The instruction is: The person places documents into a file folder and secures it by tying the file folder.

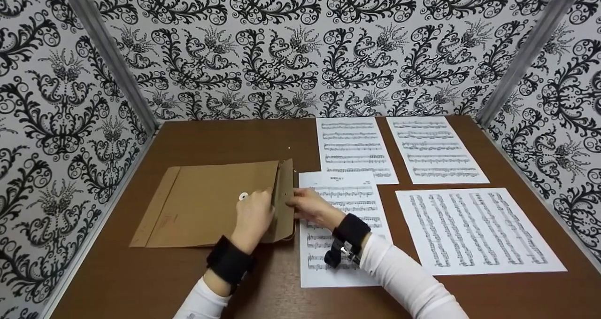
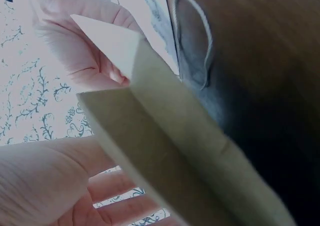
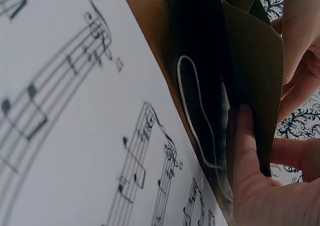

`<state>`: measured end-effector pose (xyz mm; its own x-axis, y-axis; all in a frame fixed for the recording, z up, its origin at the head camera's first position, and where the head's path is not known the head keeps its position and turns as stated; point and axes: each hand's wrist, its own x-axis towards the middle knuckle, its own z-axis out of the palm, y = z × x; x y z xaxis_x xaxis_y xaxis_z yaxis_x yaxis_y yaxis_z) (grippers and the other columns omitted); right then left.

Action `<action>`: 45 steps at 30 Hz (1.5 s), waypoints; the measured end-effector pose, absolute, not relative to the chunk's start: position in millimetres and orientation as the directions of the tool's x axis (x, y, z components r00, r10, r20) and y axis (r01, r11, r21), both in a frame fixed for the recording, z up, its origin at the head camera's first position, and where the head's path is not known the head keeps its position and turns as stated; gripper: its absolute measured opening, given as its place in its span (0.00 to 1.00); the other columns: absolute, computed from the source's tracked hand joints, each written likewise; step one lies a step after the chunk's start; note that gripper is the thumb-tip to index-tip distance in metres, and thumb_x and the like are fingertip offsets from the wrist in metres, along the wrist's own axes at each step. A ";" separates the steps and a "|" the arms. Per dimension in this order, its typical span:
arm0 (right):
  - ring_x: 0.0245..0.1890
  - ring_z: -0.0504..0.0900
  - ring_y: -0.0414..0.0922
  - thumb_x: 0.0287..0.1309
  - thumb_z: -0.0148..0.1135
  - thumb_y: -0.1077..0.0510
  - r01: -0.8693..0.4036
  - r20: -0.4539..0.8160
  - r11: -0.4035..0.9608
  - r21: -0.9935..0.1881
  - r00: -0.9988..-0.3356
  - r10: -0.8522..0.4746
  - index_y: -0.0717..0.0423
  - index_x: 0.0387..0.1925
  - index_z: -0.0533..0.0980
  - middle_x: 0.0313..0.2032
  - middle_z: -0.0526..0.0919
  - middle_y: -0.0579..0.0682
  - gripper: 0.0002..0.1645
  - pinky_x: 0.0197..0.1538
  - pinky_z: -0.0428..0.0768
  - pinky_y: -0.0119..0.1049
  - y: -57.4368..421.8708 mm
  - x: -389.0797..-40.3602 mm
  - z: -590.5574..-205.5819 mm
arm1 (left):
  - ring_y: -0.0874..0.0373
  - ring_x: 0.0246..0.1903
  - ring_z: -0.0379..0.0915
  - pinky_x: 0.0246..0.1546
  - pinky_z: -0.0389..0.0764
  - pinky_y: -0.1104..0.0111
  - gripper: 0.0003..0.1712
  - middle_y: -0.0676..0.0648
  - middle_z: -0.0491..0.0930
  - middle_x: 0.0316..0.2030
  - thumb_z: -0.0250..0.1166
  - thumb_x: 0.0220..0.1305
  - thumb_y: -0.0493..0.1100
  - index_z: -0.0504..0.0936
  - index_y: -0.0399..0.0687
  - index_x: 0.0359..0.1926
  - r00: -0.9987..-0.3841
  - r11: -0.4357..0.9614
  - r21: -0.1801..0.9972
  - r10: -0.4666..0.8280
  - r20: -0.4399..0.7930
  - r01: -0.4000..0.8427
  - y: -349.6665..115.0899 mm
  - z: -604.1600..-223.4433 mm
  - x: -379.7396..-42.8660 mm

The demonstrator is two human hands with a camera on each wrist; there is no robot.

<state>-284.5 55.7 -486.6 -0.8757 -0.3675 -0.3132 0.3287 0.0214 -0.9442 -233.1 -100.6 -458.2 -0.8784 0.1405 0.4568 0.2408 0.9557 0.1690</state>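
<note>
A brown kraft document envelope [image 1: 211, 201] with a white button lies at the left, its right-end flap [image 1: 284, 201] folded up. My left hand [image 1: 254, 215] is over the envelope beside the flap's crease, fingers curled at its edge. In the left wrist view, the fingers [image 2: 120, 186] pass partly behind the brown paper. On the flap's other side, my right hand [image 1: 314, 206] pinches it; one finger [image 3: 245, 136] lies along its face in the right wrist view. A thin white string [image 3: 187, 96] loops beside the flap.
A sheet of music [image 1: 338, 234] lies under my right wrist. Two more sheets, one at the back [image 1: 352, 145] and one at the back right [image 1: 436, 150], and a turned sheet [image 1: 479, 229] at the right lie on the brown table [image 1: 225, 140]. Patterned walls surround it.
</note>
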 end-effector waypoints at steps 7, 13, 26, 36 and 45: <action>0.42 0.80 0.40 0.68 0.54 0.65 0.342 -0.345 0.067 -0.937 -0.886 -0.311 0.68 0.74 0.61 0.47 0.79 0.52 0.35 0.48 0.87 0.33 53.3 -287.0 -487.9 | 0.42 0.23 0.83 0.20 0.82 0.52 0.05 0.40 0.86 0.27 0.73 0.55 0.35 0.84 0.40 0.33 -0.894 0.956 0.168 0.150 0.423 0.240 -98.5 -466.4 -235.3; 0.42 0.81 0.42 0.69 0.54 0.66 0.352 -0.355 0.069 -0.934 -0.882 -0.309 0.69 0.74 0.61 0.44 0.78 0.52 0.34 0.48 0.87 0.35 54.2 -287.0 -487.3 | 0.41 0.24 0.83 0.21 0.82 0.52 0.07 0.40 0.86 0.28 0.74 0.54 0.36 0.84 0.39 0.32 -0.902 0.956 0.173 0.149 0.405 0.235 -97.1 -470.8 -235.2; 0.50 0.87 0.52 0.72 0.55 0.64 0.354 -0.342 0.030 -0.935 -0.875 -0.343 0.71 0.71 0.64 0.64 0.76 0.71 0.30 0.58 0.86 0.43 61.7 -282.6 -483.2 | 0.39 0.26 0.85 0.23 0.83 0.50 0.07 0.39 0.86 0.27 0.74 0.56 0.37 0.84 0.39 0.30 -0.910 0.948 0.188 0.170 0.379 0.255 -94.7 -475.7 -231.0; 0.47 0.89 0.46 0.74 0.53 0.61 0.305 -0.294 0.034 -0.952 -0.875 -0.385 0.71 0.70 0.65 0.66 0.75 0.70 0.28 0.52 0.88 0.35 87.3 -275.3 -468.8 | 0.39 0.28 0.86 0.23 0.83 0.50 0.09 0.40 0.88 0.33 0.73 0.59 0.42 0.86 0.45 0.41 -0.915 0.939 0.208 0.187 0.357 0.273 -91.4 -467.4 -218.7; 0.55 0.87 0.50 0.76 0.51 0.58 0.288 -0.291 0.068 -0.955 -0.873 -0.391 0.71 0.72 0.62 0.70 0.72 0.68 0.31 0.55 0.87 0.36 120.4 -267.2 -456.2 | 0.43 0.34 0.88 0.26 0.84 0.53 0.15 0.44 0.90 0.43 0.72 0.60 0.41 0.88 0.46 0.49 -0.884 0.897 0.253 0.246 0.398 0.363 -81.7 -452.1 -202.4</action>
<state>-267.2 120.4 -456.2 -0.8732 -0.3913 -0.2906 0.2876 0.0676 -0.9554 -202.4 -81.7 -452.1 -0.8840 0.2456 0.3978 0.3630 0.8968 0.2529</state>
